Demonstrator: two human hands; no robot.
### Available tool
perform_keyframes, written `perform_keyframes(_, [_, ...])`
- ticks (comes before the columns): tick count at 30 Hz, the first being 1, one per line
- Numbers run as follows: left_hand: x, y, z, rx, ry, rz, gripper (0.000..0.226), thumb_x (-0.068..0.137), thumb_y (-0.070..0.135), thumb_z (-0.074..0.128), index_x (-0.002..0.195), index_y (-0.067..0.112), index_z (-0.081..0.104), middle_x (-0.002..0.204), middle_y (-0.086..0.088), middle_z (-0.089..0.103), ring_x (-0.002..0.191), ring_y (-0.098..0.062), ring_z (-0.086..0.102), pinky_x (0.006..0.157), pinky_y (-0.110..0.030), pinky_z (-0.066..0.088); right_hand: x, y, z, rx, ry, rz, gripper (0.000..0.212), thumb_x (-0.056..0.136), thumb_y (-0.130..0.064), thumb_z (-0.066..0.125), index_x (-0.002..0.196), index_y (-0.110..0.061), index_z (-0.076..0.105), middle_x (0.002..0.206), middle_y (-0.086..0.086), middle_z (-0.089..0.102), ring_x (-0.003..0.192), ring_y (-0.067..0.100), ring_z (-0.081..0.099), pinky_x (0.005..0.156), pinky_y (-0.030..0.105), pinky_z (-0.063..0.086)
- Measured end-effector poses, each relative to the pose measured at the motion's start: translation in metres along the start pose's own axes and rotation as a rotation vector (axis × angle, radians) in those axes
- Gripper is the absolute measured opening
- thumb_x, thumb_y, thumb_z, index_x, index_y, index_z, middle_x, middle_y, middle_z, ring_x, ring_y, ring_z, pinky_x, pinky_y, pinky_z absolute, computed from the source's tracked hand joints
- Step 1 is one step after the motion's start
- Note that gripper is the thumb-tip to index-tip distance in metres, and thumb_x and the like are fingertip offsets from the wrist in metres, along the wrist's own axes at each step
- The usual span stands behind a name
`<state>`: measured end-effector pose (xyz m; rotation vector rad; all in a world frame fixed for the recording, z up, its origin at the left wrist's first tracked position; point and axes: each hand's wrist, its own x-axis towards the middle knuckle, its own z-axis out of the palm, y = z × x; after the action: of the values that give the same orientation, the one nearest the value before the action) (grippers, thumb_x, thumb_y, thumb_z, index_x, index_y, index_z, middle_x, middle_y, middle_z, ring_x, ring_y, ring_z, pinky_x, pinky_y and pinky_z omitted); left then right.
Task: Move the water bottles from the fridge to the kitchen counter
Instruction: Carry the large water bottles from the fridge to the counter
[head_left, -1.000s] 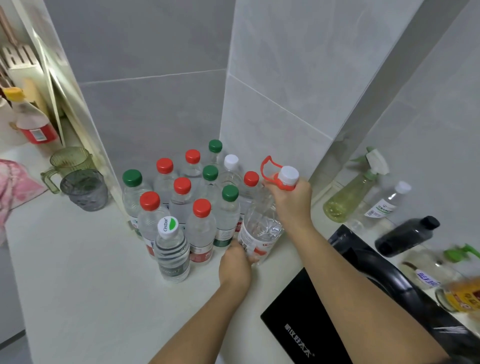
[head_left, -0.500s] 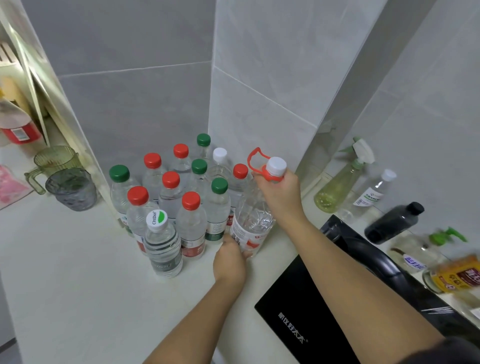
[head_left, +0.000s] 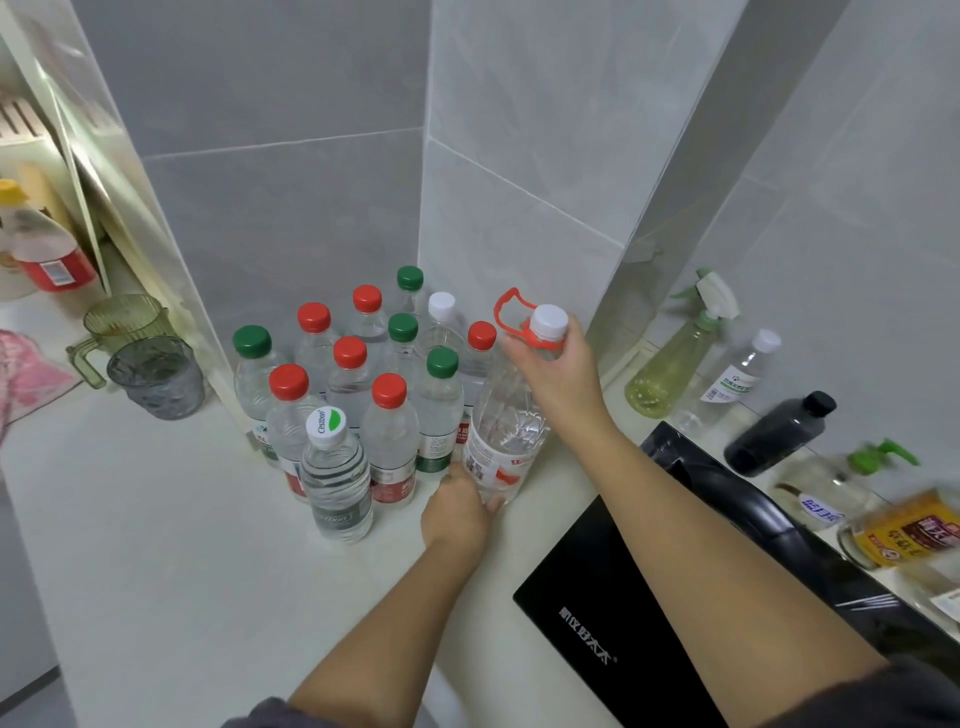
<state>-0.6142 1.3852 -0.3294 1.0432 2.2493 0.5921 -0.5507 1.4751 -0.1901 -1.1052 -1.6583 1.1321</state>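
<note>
On our white counter (head_left: 156, 571), a cluster of red- and green-capped bottles (head_left: 349, 374). At its three o'clock is the large clear white-capped water bottle (head_left: 501, 436). Our right hand (head_left: 550, 369) curls its fingers round the neck and our left hand (head_left: 457, 512) clasps the base. At six o'clock, the small ribbed bottle (head_left: 337, 483) has a cap reading "Cestbon".

Both bare forearms reach up from the frame's bottom, left hand (head_left: 460, 512) at centre curled round the large bottle (head_left: 506, 431) base, right hand (head_left: 550, 374) higher, gripping its neck.
</note>
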Motion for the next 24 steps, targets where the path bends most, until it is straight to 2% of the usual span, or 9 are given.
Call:
perform_keyframes(4, [-0.014, -0.015, -0.023, 0.163, -0.037, 0.035, 0.053, 0.091, 0.039, 0.063, 0.130, 0.009, 0.043, 0.127, -0.010, 0.058, 0.115, -0.028, 0.059, 0.086, -0.036, 0.048, -0.018, 0.006, -0.018, -0.069, -0.015, -0.047, 0.060, 0.080, -0.028, 0.082, 0.127, -0.029, 0.046, 0.123, -0.019, 0.054, 0.119, 0.004, 0.052, 0.093, 0.012, 0.039])
perform_keyframes(9, [-0.054, -0.047, -0.062, 0.363, -0.021, 0.118, 0.056, 0.092, 0.040, 0.057, 0.140, 0.018, 0.037, 0.128, -0.006, 0.057, 0.114, -0.027, 0.058, 0.083, -0.036, 0.048, -0.050, 0.021, -0.039, -0.280, -0.025, -0.079, 0.079, 0.079, -0.034, 0.081, 0.144, -0.021, 0.039, 0.143, -0.003, 0.047, 0.131, 0.010, 0.043, 0.109, 0.029, 0.036])
perform_keyframes(12, [-0.089, -0.065, -0.085, 0.485, 0.089, 0.153, 0.055, 0.093, 0.045, 0.053, 0.140, 0.022, 0.036, 0.122, -0.003, 0.061, 0.111, -0.025, 0.059, 0.084, -0.035, 0.044, -0.078, 0.032, -0.044, -0.393, -0.085, -0.130, 0.080, 0.081, -0.034, 0.079, 0.147, -0.022, 0.036, 0.148, 0.000, 0.043, 0.136, 0.014, 0.038, 0.109, 0.029, 0.033])
perform_keyframes(15, [-0.123, -0.080, -0.104, 0.576, 0.247, 0.167, 0.061, 0.093, 0.051, 0.050, 0.143, 0.023, 0.033, 0.133, 0.001, 0.056, 0.119, -0.022, 0.054, 0.094, -0.036, 0.039, -0.106, 0.043, -0.041, -0.543, -0.119, -0.174, 0.082, 0.081, -0.037, 0.079, 0.149, -0.024, 0.034, 0.148, -0.001, 0.042, 0.137, 0.017, 0.036, 0.112, 0.040, 0.036])
perform_keyframes(17, [-0.147, -0.091, -0.112, 0.602, 0.364, 0.161, 0.069, 0.091, 0.055, 0.052, 0.148, 0.022, 0.029, 0.141, 0.001, 0.051, 0.128, -0.022, 0.048, 0.100, -0.039, 0.036, -0.126, 0.046, -0.039, -0.643, -0.162, -0.216, 0.085, 0.082, -0.040, 0.077, 0.151, -0.024, 0.032, 0.154, -0.001, 0.037, 0.143, 0.020, 0.030, 0.114, 0.047, 0.032])
perform_keyframes(20, [-0.186, -0.105, -0.118, 0.650, 0.461, 0.078, 0.085, 0.089, 0.060, 0.052, 0.155, 0.019, 0.017, 0.157, -0.006, 0.030, 0.145, -0.030, 0.027, 0.113, -0.052, 0.023, -0.153, 0.045, -0.038, -0.825, -0.259, -0.280, 0.090, 0.087, -0.048, 0.070, 0.157, -0.029, 0.017, 0.165, -0.001, 0.016, 0.153, 0.022, 0.006, 0.122, 0.051, 0.014])
perform_keyframes(22, [-0.212, -0.113, -0.118, 0.671, 0.500, 0.008, 0.093, 0.086, 0.066, 0.052, 0.156, 0.020, 0.011, 0.162, -0.010, 0.017, 0.149, -0.035, 0.014, 0.115, -0.059, 0.016, -0.167, 0.041, -0.037, -0.912, -0.331, -0.313, 0.089, 0.089, -0.054, 0.062, 0.158, -0.032, 0.009, 0.167, -0.003, 0.001, 0.154, 0.020, -0.007, 0.122, 0.054, 0.004])
perform_keyframes(24, [-0.237, -0.119, -0.119, 0.682, 0.549, -0.044, 0.101, 0.081, 0.071, 0.054, 0.157, 0.020, 0.010, 0.163, -0.013, 0.012, 0.149, -0.038, 0.009, 0.114, -0.063, 0.014, -0.182, 0.034, -0.035, -0.970, -0.395, -0.347, 0.090, 0.091, -0.060, 0.056, 0.158, -0.034, 0.003, 0.167, -0.001, -0.007, 0.153, 0.022, -0.015, 0.121, 0.058, 0.000])
